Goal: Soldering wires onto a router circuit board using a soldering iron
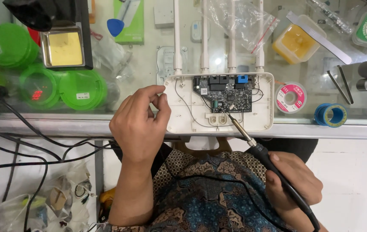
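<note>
An opened white router shell (262, 121) with several white antennas lies on the glass counter, its black circuit board (226, 95) exposed. My right hand (293, 182) grips a black soldering iron (252, 144) whose tip touches the board's lower edge. My left hand (138, 124) rests at the shell's left edge, thumb and forefinger pinched together; whether a thin wire sits between them is unclear.
A pink solder spool (290, 97) and a blue spool (330, 114) lie right of the router, with tweezers (340, 86) and a yellow tub (297, 41) behind. Green lids (82, 89) and a sponge tray (64, 48) sit left. Black cables (29, 146) hang below the counter edge.
</note>
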